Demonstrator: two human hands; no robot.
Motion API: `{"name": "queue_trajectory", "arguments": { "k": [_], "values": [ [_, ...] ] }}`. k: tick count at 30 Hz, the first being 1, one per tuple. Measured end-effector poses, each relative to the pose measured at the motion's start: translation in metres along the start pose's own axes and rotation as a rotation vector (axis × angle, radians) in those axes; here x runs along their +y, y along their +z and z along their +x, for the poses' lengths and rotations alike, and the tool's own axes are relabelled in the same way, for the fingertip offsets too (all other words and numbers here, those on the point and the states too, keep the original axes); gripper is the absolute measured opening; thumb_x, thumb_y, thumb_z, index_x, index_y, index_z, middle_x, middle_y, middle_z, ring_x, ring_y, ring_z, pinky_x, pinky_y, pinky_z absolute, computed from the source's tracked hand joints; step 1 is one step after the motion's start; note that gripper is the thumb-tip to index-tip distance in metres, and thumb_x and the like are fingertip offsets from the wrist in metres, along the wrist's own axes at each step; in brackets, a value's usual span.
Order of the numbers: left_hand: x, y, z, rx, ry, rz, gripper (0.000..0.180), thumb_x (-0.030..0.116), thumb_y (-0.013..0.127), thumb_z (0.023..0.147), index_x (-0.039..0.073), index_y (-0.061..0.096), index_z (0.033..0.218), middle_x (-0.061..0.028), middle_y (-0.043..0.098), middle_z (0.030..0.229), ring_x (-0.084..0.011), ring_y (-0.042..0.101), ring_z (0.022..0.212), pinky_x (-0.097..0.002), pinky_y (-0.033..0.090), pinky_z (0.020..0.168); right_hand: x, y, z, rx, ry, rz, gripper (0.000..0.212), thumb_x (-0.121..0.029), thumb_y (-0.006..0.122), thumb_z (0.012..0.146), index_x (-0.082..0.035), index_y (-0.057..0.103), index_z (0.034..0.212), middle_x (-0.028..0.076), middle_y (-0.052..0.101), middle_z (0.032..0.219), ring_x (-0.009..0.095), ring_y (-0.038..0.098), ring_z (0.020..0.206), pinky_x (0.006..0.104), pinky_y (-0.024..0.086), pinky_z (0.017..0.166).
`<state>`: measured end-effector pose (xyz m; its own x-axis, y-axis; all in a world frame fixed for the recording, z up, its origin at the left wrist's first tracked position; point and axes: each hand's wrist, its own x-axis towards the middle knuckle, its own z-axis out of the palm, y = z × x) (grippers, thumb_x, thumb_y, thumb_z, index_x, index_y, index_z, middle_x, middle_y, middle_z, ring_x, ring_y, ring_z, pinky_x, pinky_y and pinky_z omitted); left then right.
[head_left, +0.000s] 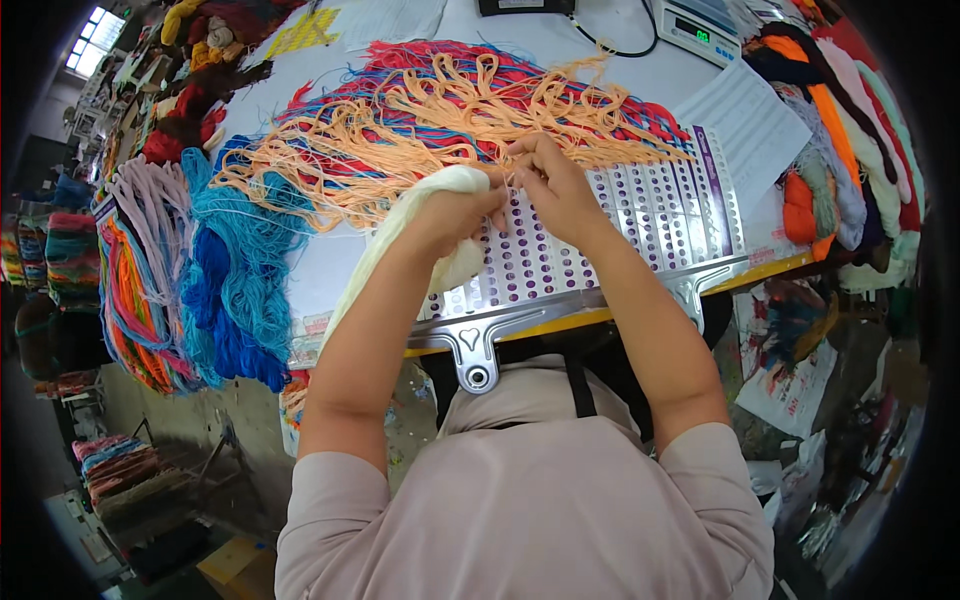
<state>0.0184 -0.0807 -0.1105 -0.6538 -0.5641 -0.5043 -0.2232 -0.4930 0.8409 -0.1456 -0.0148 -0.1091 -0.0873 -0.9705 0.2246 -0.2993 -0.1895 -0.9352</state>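
A skein of cream yarn (455, 190) is draped over my left hand (465, 215) and wrist, its tail hanging along the forearm. The left fingers are closed on this yarn. Close beside them, my right hand (558, 195) is bent in a pinch, with a thin pale strand at its fingertips, partly hidden. Both hands are above a white card (640, 215) punched with rows of holes on purple. Peach yarn loops (440, 100) hang from its far part, spread over red and blue strands (340, 95). A metal clip (477, 345) grips the card's near edge.
Turquoise and blue skeins (240, 270) hang over the table's left edge beside lilac and multicoloured yarn (150, 240). A digital scale (700, 32) stands at the back right, near a paper sheet (745, 125). More skeins (850, 130) lie at the far right.
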Motion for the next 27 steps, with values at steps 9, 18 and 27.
{"name": "queue_trajectory", "arguments": {
  "k": [9,18,27],
  "values": [
    [0.045,-0.138,-0.029,0.395,0.209,-0.227,0.01,0.01,0.059,0.077,0.002,0.062,0.083,-0.0068,0.06,0.07,-0.0127,0.056,0.052,-0.0277,0.047,0.044,0.04,0.001,-0.005,-0.061,0.135,-0.351,0.017,-0.01,0.049,0.092,-0.003,0.057,0.105,0.018,0.063,0.095,0.035,0.06,0.088,0.0402,0.047,0.078],
    [0.099,-0.243,-0.057,0.95,0.311,0.593,0.036,0.029,0.054,0.09,0.0,0.063,0.109,-0.0093,0.063,0.106,-0.0205,0.063,0.077,-0.0294,0.052,0.062,0.02,0.009,-0.011,0.002,0.201,-0.245,0.017,-0.011,0.055,0.091,-0.002,0.059,0.104,0.013,0.063,0.09,0.022,0.061,0.079,0.0326,0.048,0.071],
    [0.068,0.001,-0.102,-0.079,0.416,-0.302,0.052,0.032,0.036,0.097,-0.002,0.041,0.137,-0.0115,0.048,0.137,-0.023,0.05,0.119,-0.0353,0.039,0.1,-0.104,0.043,-0.006,0.048,0.019,0.36,0.018,-0.013,0.064,0.087,0.001,0.065,0.098,0.006,0.065,0.088,0.011,0.06,0.074,0.0246,0.048,0.067]
  ]
}}
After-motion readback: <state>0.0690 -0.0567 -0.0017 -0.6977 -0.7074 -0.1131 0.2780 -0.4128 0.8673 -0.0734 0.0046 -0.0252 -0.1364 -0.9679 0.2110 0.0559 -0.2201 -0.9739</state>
